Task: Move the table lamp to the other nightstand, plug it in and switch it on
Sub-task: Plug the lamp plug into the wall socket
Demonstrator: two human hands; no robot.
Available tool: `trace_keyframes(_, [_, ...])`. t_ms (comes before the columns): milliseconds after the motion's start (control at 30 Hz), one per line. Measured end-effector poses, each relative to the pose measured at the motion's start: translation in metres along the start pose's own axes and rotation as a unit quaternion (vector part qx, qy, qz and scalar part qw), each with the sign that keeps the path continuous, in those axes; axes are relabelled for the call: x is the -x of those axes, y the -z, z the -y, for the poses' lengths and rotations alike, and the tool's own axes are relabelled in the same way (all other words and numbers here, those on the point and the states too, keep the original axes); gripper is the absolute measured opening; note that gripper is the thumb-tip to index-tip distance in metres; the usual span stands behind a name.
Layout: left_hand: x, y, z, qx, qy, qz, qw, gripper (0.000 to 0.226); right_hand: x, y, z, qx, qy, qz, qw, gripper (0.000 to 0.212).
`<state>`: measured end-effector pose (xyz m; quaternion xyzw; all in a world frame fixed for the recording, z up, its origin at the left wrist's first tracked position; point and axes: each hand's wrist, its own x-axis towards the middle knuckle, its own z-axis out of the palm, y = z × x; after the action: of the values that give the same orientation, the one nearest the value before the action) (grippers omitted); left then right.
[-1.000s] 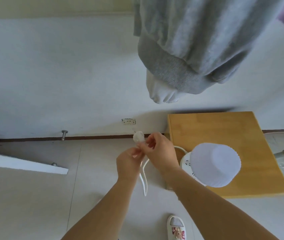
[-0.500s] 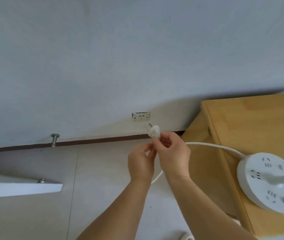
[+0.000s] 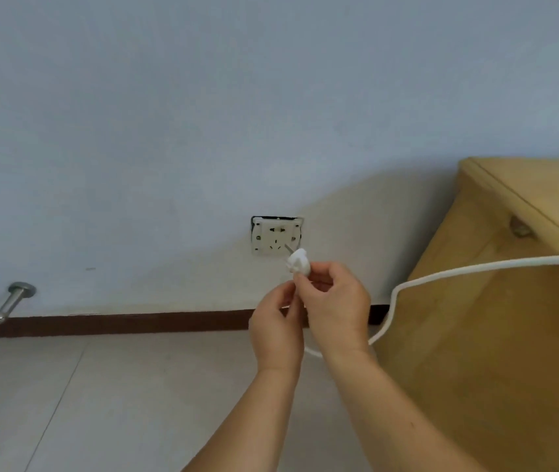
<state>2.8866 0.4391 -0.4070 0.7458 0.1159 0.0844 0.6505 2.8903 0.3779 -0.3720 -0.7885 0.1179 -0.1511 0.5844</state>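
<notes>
While earlier the small white plastic plug [image 3: 299, 262] was well short of the white square wall socket [image 3: 276, 236], it now sits just below-right of it, one metal pin over the faceplate, not inserted. Right hand [image 3: 334, 303] grip clamped on plug body; left hand [image 3: 276, 327] fingers pinched together beside it, contact unclear. White round cable [image 3: 475, 270] trails right across the light wooden nightstand [image 3: 496, 335]. Lamp base out of view now.

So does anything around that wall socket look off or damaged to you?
Yes, the wall socket looks badly fitted: a dark gap shows along its top and left edges, as if the plate sits loose or crooked in the wall. The plug, held in the right hand, is not yet in. Nothing else stands out.
</notes>
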Motion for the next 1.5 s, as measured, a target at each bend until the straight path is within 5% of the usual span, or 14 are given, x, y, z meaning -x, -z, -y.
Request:
trace_keyframes(633, [-0.084,0.007,0.041,0.069,-0.042,0.15,0.985,0.007,-0.036,-0.044,-0.045,0.01,0.056,-0.059,0.997,0.014])
trace_keyframes(933, [-0.105,0.016,0.071,0.124,0.016,0.166,0.978,0.012,-0.037,-0.077,-0.066,-0.019,0.033,-0.102,0.994,0.025])
trace_keyframes(1500, [-0.113,0.013,0.079,0.121,0.027,0.182,0.975,0.024,-0.045,-0.093,-0.076,-0.014,-0.001,-0.163,0.986,0.011])
